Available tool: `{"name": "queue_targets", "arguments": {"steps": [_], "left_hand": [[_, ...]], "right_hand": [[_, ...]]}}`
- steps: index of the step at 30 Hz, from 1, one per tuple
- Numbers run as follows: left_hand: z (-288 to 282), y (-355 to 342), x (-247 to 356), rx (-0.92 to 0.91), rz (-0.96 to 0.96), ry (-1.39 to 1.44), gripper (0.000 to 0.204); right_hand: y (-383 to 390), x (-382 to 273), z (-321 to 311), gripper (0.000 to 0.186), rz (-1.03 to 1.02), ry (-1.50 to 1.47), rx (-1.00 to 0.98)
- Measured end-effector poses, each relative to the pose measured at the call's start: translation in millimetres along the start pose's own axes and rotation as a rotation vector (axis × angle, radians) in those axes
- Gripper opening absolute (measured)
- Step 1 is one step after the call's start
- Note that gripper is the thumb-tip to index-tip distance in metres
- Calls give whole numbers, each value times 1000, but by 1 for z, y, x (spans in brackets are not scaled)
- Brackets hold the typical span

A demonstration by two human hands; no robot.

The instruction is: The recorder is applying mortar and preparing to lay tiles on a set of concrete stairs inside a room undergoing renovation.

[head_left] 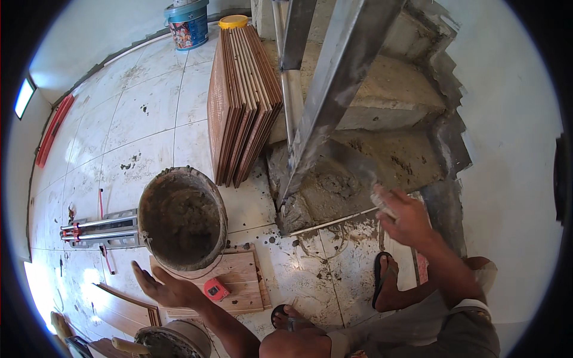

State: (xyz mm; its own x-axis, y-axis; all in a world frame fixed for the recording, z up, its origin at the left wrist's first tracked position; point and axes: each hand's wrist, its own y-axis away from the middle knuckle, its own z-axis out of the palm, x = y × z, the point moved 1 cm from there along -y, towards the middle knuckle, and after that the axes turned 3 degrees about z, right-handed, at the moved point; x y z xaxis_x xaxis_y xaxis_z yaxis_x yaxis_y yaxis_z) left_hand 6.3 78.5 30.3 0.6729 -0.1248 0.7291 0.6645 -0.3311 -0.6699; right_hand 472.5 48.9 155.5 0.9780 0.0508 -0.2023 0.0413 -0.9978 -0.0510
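Observation:
My right hand (406,216) is closed round the handle of a trowel (353,160). Motion smears the blade, which lies over the lowest stair step. Grey wet mortar (335,184) is spread and heaped on that step beside the foot of a metal post (325,89). To the left, my left hand (165,289) is empty, its fingers apart, just below the rim of a bucket (222,230) holding mortar. A red tape measure (215,289) rests on wood-look boards (242,275) near my left wrist.
A stack of tiles or planks (242,101) stands upright beside the post. Further back is a blue bucket (188,27). A tile cutter (101,230) lies left of the mortar bucket. Another bucket (197,334) stands at the lower left. Mortar crumbs dot the tiled floor (149,101).

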Motion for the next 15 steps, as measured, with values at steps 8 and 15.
{"name": "queue_targets", "arguments": {"steps": [8, 15], "left_hand": [[114, 110, 94, -1208, -501, 1025, 68], [203, 145, 69, -1332, -770, 1028, 84]], "right_hand": [[-3, 65, -58, 62, -424, 315, -19], [-30, 127, -35, 64, -729, 345, 23]]}}
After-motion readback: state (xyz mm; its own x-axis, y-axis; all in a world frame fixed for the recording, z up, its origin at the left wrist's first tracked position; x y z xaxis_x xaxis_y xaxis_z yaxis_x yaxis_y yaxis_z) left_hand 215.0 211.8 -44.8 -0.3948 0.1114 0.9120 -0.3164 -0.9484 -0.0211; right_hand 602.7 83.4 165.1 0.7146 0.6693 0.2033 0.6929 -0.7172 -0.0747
